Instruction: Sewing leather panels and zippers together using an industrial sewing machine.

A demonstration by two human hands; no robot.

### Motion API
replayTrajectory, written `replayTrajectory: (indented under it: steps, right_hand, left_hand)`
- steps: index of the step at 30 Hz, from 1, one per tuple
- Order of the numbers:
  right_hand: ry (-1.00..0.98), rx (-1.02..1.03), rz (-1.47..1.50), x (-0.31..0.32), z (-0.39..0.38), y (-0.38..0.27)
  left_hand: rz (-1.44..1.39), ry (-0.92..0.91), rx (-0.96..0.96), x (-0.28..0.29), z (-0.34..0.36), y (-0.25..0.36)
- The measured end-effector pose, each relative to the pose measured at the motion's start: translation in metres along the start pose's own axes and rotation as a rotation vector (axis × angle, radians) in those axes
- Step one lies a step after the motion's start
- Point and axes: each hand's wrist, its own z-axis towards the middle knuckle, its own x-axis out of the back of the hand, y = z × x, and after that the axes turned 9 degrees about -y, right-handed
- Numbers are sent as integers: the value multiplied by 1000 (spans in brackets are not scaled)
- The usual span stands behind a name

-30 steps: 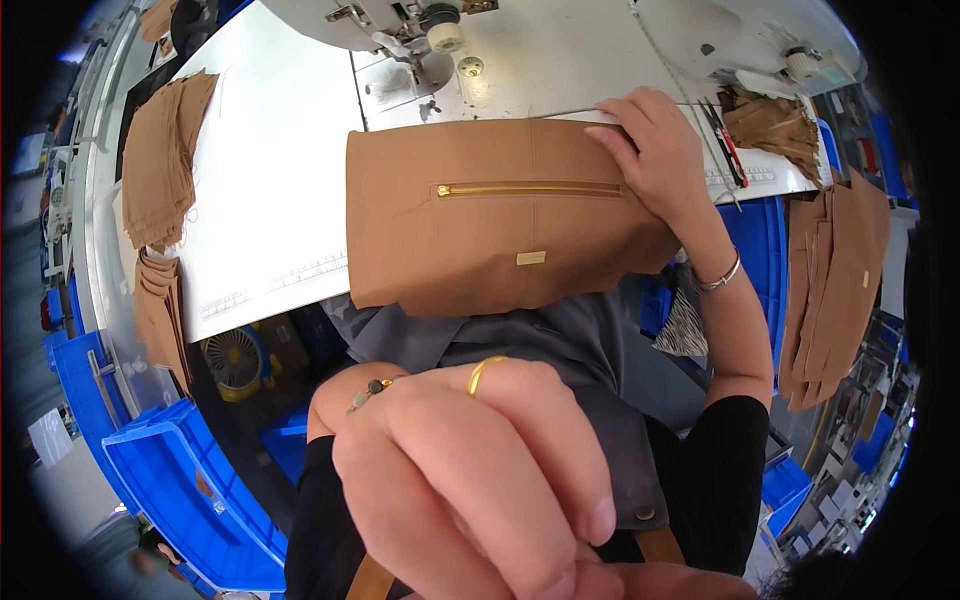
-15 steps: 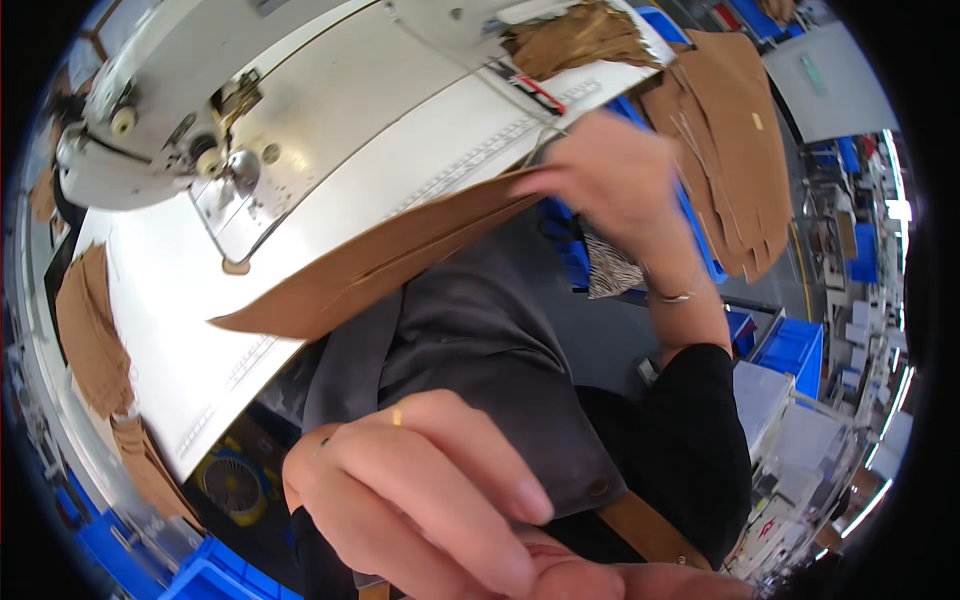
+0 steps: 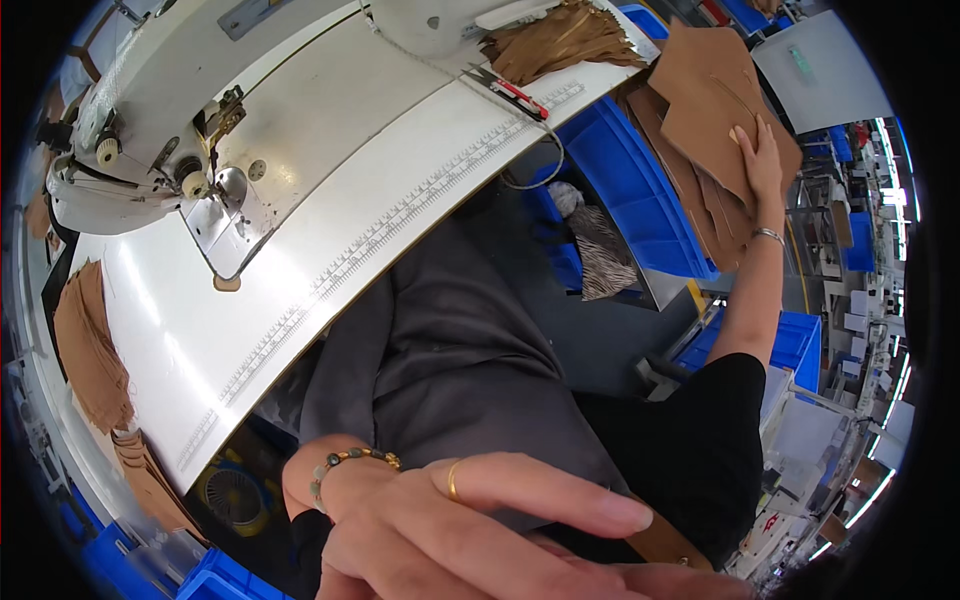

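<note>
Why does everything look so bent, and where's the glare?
Head view: wide fisheye lens, so the white tabletop's front edge bows and the corners go black; head view: glare whitens the tabletop's left part, strip lights burn bright at right; head view: the left hand looms large, cut off below.

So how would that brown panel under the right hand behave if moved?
Probably light for its size: the brown panel looks thin. Perhaps bendy if lifted, being so broad. Unlikely to roll, since it lies flattish under the right hand.
</note>
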Motion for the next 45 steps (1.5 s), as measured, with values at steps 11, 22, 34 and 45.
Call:
replayTrajectory:
  steps: [11, 22, 34, 45]
  right_hand:
    - [-110, 166, 267, 21, 71, 29]
    - [131, 319, 305, 9, 79, 14]
    - [235, -80, -121, 46, 84, 44]
    - [261, -4, -131, 12, 52, -27]
  left_hand:
    - [-10, 51, -283, -7, 38, -31]
    - [-57, -101, -395, 14, 27, -63]
    - [-153, 108, -174, -15, 12, -38]
    - [-221, -25, -283, 13, -8, -37]
